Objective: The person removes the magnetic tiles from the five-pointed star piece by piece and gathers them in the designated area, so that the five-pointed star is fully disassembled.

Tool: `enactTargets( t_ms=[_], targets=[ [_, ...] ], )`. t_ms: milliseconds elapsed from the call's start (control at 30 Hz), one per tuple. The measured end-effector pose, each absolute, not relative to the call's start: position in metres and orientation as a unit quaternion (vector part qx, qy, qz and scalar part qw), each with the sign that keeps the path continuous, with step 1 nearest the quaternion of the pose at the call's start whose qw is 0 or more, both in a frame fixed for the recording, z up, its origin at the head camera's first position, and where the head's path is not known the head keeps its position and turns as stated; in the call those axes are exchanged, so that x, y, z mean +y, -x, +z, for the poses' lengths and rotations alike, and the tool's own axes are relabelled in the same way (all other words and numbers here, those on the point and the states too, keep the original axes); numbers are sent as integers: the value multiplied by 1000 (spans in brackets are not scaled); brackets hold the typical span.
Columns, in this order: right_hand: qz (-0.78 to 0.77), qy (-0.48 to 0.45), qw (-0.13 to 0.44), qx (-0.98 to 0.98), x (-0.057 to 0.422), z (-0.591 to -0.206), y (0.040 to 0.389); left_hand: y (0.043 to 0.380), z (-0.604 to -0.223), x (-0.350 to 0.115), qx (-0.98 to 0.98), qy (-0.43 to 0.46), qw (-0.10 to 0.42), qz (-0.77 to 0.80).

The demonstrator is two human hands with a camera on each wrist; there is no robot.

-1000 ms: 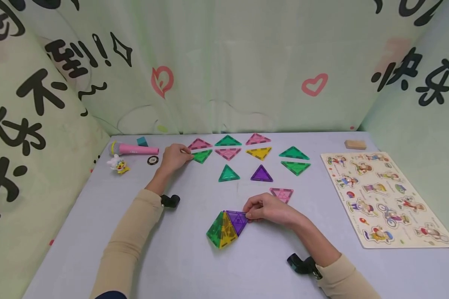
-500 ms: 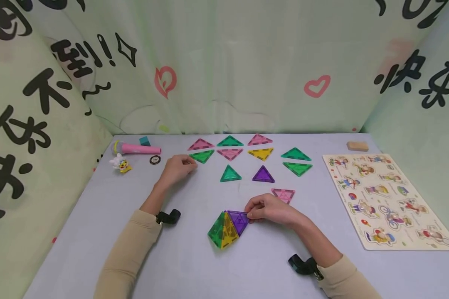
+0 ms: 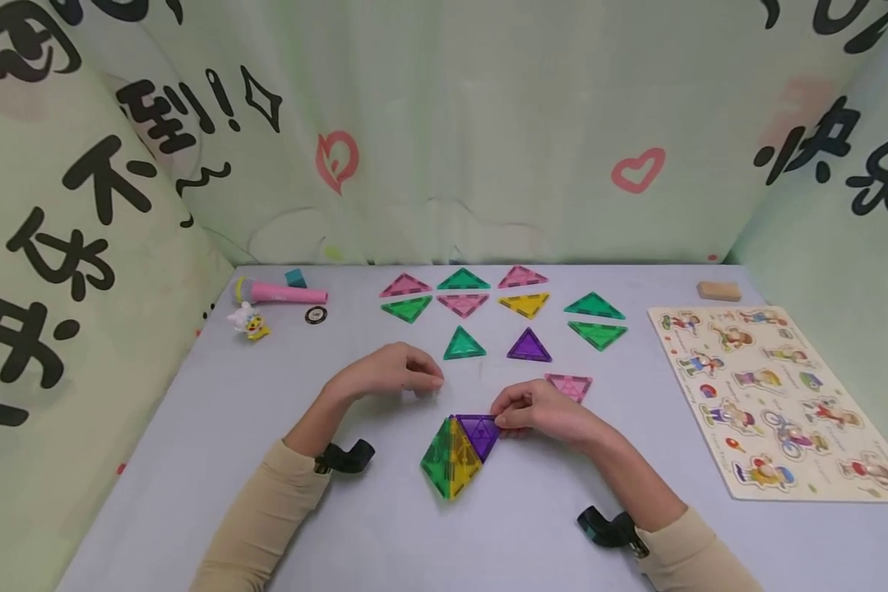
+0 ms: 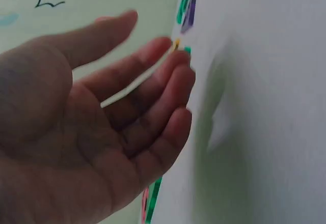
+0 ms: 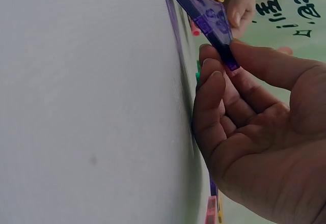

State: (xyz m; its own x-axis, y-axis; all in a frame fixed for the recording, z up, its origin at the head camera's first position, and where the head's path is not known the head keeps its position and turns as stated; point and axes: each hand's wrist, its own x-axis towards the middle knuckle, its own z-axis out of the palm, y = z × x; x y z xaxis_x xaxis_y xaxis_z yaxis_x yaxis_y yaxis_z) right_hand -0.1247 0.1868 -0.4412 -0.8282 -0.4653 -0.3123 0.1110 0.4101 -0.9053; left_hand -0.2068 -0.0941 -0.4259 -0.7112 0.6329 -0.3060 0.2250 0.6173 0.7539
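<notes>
My right hand [image 3: 543,409] pinches a corner of a purple triangular magnetic tile [image 3: 478,433] between thumb and fingers. Along one edge that tile meets a yellow triangular tile [image 3: 462,462], which in turn joins a green one [image 3: 437,460]. In the right wrist view the purple tile [image 5: 211,23] slants up from the fingertips, close over the table. My left hand [image 3: 388,372] hovers left of the joined tiles, its fingers loosely bent. Seen from the left wrist, this hand [image 4: 117,102] holds nothing, thumb apart from the fingers. A pink triangular tile [image 3: 571,386] lies just behind my right hand.
Several loose triangular tiles lie farther back, among them a green one [image 3: 464,345] and a purple one [image 3: 529,347]. A pink toy microphone [image 3: 284,293], small figurine [image 3: 249,322] and black ring [image 3: 316,315] sit at back left. A picture puzzle board [image 3: 777,403] and wooden block [image 3: 719,291] are on the right.
My left hand has drawn away from the green tile at the back left, moving right and nearer to the joined tiles. The right hand keeps its pinch on the purple tile.
</notes>
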Motion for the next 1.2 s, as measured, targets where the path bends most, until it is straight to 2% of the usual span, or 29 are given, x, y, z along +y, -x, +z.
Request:
enactTargets(
  t_ms=[167,400,900,1200],
  targets=[
    [-530,110,258,800,186,-438,123,194,-424,-79,805,-314,336,375],
    [-526,109,236,810,182,-435,122,184,-430,-66,792,-321,353,381],
    [-539,96,228,805,183,-434,122,183,-432,-63,808,-307,318,390],
    [-529,130,299,783,183,-438,122,182,-432,-63,804,-306,309,406]
  ],
)
